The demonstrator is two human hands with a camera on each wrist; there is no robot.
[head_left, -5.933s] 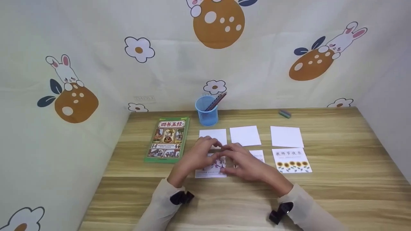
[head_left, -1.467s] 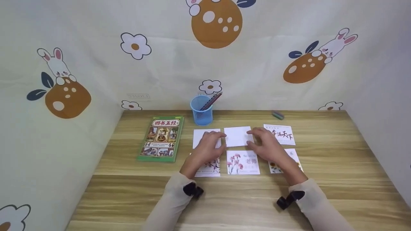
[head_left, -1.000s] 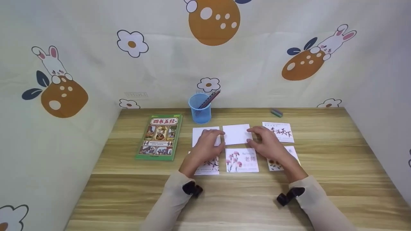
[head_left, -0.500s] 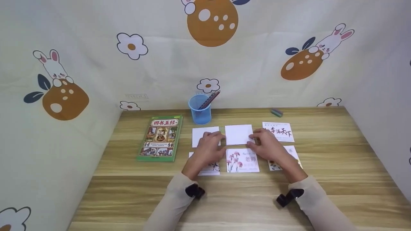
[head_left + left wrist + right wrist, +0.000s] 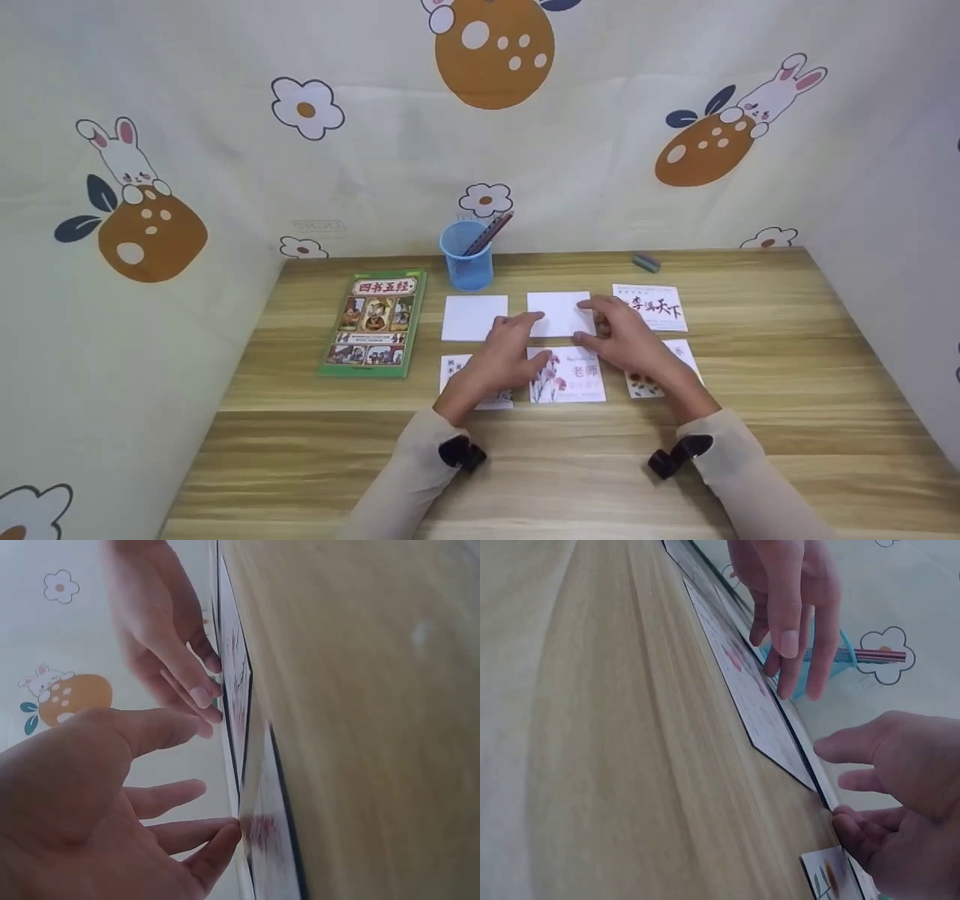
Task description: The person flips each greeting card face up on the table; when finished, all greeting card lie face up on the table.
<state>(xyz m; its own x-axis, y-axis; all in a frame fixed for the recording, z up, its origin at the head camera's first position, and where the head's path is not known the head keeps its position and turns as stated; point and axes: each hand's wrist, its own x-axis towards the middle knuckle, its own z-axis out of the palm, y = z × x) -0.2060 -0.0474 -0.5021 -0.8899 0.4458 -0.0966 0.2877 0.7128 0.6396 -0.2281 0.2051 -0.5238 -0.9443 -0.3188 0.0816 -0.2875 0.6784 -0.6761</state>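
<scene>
Six square cards, better told as several, lie in two rows on the table, blank ones at the back. My right hand (image 5: 626,337) is at the right edge of the middle blank card (image 5: 561,315), thumb and forefinger apart, fingertips overlapping it. My left hand (image 5: 501,361) reaches over the card with pink flowers (image 5: 574,379), its forefinger near the blank card's lower left corner and its fingers spread. Left of it lie another blank card (image 5: 474,318) and a partly hidden branch-pattern card (image 5: 453,367). A card with red characters (image 5: 664,309) and a half-covered sunflower card (image 5: 684,352) lie rightward.
A green book (image 5: 373,324) lies on the wooden table (image 5: 555,465) at left. A blue mesh cup (image 5: 470,271) with pencils stands behind the cards. A small greenish stick-like object (image 5: 646,262) lies at the back right. A printed curtain (image 5: 390,157) rises behind.
The back right card, blank 5.9 seconds ago, now shows red characters. The middle blank card has been straightened and shifted slightly right. My left hand has left its left edge, moving toward me and right.
</scene>
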